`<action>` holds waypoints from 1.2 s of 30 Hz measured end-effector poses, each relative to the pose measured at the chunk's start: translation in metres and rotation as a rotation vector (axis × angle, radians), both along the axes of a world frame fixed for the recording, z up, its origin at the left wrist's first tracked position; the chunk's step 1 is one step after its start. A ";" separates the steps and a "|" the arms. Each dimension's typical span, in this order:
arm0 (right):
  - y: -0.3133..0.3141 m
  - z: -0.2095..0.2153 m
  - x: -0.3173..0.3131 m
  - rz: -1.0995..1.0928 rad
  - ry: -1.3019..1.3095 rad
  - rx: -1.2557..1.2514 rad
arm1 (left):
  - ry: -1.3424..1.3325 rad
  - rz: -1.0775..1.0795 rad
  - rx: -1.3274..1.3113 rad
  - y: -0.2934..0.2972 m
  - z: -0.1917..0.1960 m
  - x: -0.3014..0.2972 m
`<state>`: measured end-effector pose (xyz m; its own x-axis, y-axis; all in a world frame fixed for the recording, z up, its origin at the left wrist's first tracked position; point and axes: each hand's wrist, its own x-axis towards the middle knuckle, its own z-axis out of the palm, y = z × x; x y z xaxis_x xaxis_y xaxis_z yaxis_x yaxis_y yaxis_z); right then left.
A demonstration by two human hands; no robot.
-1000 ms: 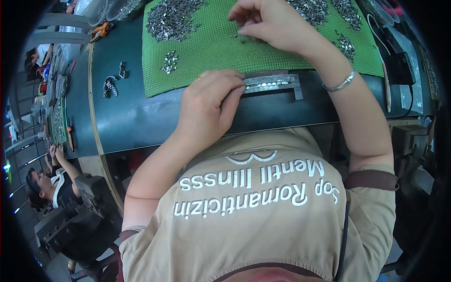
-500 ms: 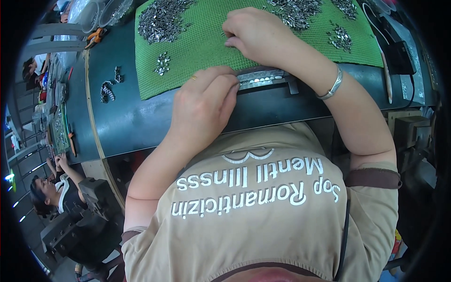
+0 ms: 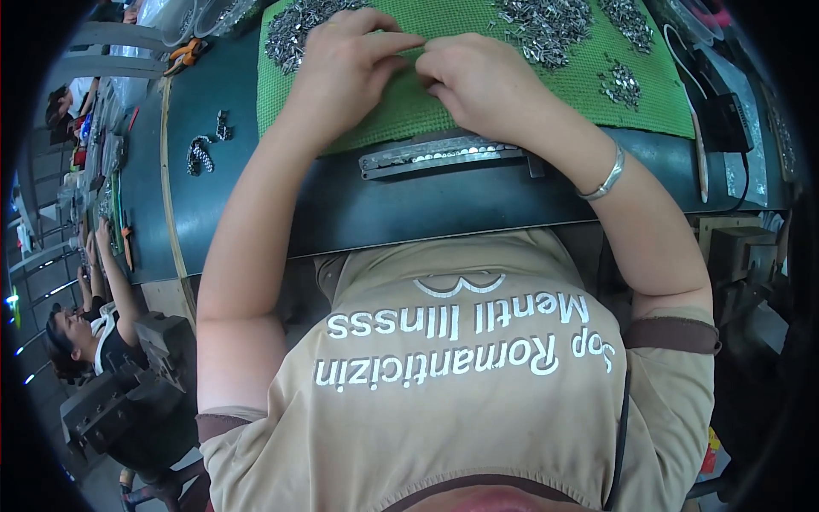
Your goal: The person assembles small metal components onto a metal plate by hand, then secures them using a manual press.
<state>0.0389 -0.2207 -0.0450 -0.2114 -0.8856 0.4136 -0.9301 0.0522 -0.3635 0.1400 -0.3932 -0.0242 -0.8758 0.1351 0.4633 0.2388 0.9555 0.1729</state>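
Observation:
Both my hands hover over a green textured mat (image 3: pixel 397 115), fingertips close together. My left hand (image 3: pixel 345 72) stretches its index finger to the right hand's fingers; its thumb and fingers are bent inward. My right hand (image 3: pixel 478 81) has its fingers curled closed. Whatever either hand pinches is too small or hidden to make out. Just below the mat, on the dark table, lies a narrow metal holder (image 3: pixel 444 155) with a row of small shiny pieces in it; no hand grips it. A pile of small metal pieces (image 3: pixel 294 34) lies beyond my left hand, partly covered.
More small metal pieces lie in a large heap (image 3: pixel 546 30) and a smaller cluster (image 3: pixel 621 84) on the mat's right. Dark chain-like pieces (image 3: pixel 200 154) and orange-handled pliers (image 3: pixel 185 56) rest at left. A black box with a cable (image 3: pixel 727 124) stands at right. Another person (image 3: pixel 85 328) sits far left.
My left hand has left the metal holder and moved up over the mat to meet my right hand. The whole holder now shows. My right hand has shifted slightly.

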 end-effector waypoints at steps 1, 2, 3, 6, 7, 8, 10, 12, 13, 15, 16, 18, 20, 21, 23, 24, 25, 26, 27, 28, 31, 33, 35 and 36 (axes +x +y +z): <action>0.004 0.003 -0.001 0.004 0.008 0.002 | 0.008 0.004 0.002 -0.001 -0.001 -0.005; 0.008 0.006 -0.002 -0.005 0.003 -0.044 | -0.017 -0.054 -0.069 -0.002 -0.001 -0.009; 0.013 0.009 -0.004 -0.014 -0.006 -0.088 | -0.046 -0.112 -0.139 0.000 0.001 -0.012; 0.028 0.017 -0.009 -0.083 0.081 0.071 | -0.043 -0.067 -0.242 0.009 0.010 -0.005; 0.032 0.015 -0.013 -0.080 0.082 0.077 | -0.042 -0.064 -0.235 0.008 0.008 -0.003; 0.034 0.013 -0.017 -0.040 0.057 0.087 | -0.050 -0.036 -0.242 0.006 0.006 0.000; 0.034 0.012 -0.021 0.009 0.034 0.107 | -0.057 0.001 -0.238 0.012 0.008 0.006; 0.033 0.012 -0.022 0.036 -0.091 0.060 | -0.205 0.155 0.306 0.025 0.018 0.024; 0.032 0.012 -0.024 0.041 -0.090 0.070 | -0.204 0.159 0.316 0.031 0.022 0.031; 0.030 0.013 -0.027 0.013 -0.098 0.148 | -0.267 0.117 0.508 0.042 0.030 0.046; 0.030 0.012 -0.027 0.017 -0.097 0.154 | -0.266 0.121 0.515 0.049 0.031 0.053; 0.032 0.011 -0.027 0.015 -0.079 0.085 | -0.268 0.120 0.732 0.063 0.033 0.061; 0.036 0.016 -0.018 0.036 -0.177 0.039 | -0.286 0.122 0.696 0.066 0.027 0.066; 0.039 0.020 -0.011 0.057 -0.275 -0.011 | -0.236 0.092 0.672 0.066 0.022 0.068; 0.043 0.025 0.003 0.103 -0.355 -0.052 | -0.153 0.070 0.672 0.071 0.014 0.070; 0.047 0.027 0.008 0.128 -0.434 -0.093 | -0.152 0.066 0.677 0.075 0.008 0.068; 0.050 0.026 0.013 0.126 -0.453 -0.102 | -0.085 0.087 0.645 0.079 0.002 0.068; 0.052 0.024 0.018 0.123 -0.451 -0.098 | -0.017 0.109 0.612 0.082 -0.001 0.067; 0.054 0.022 0.023 0.105 -0.494 -0.123 | -0.018 0.103 0.616 0.083 -0.002 0.066; 0.056 0.021 0.026 0.087 -0.537 -0.148 | -0.031 0.107 0.589 0.085 -0.002 0.066; 0.057 0.019 0.031 0.084 -0.538 -0.181 | -0.050 0.117 0.531 0.087 -0.005 0.067; 0.058 0.019 0.030 0.084 -0.535 -0.195 | -0.055 0.125 0.498 0.088 -0.008 0.068; 0.059 0.018 0.028 0.116 -0.503 -0.139 | 0.005 0.121 0.413 0.089 -0.010 0.068; 0.059 0.018 0.028 0.114 -0.503 -0.140 | 0.004 0.119 0.412 0.090 -0.013 0.069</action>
